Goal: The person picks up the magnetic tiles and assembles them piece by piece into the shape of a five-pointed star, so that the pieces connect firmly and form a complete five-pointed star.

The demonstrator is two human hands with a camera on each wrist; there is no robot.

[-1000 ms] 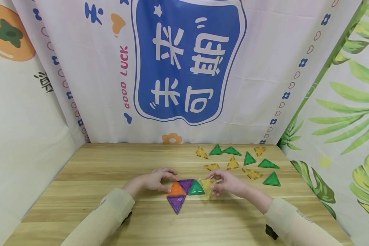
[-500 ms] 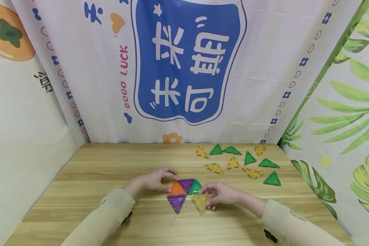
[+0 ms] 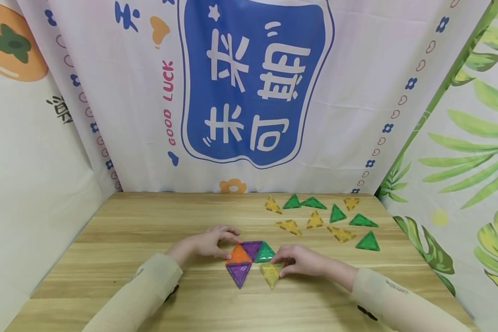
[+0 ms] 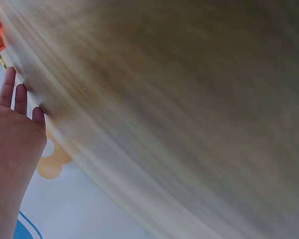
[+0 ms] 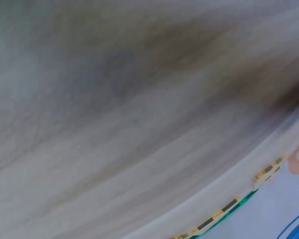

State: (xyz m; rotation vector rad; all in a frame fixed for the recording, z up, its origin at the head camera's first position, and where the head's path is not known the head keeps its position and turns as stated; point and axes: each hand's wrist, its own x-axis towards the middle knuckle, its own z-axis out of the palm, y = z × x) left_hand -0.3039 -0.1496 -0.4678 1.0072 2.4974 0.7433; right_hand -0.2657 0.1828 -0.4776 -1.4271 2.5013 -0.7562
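In the head view, my left hand (image 3: 209, 242) lies beside an orange triangular magnetic tile (image 3: 238, 255), thumb and index finger holding its left side. A purple tile (image 3: 252, 249) and a green tile (image 3: 265, 253) continue the row to the right. Another purple tile (image 3: 238, 274) points downward below the orange one. My right hand (image 3: 300, 261) holds a yellow triangular magnetic tile (image 3: 271, 274) by its right corner, just under the green tile. The left wrist view catches my left hand (image 4: 15, 129) with several fingers extended; a sliver of the orange tile (image 4: 0, 40) shows.
Loose green tiles (image 3: 367, 241) and yellow tiles (image 3: 341, 234) are scattered over the back right of the wooden table (image 3: 149, 212). A printed cloth (image 3: 357, 92) hangs behind the table's back edge.
My right hand has brought the yellow tile from the right of the green tile down to below it, then settled there. The left hand and the orange tile have stayed in place.
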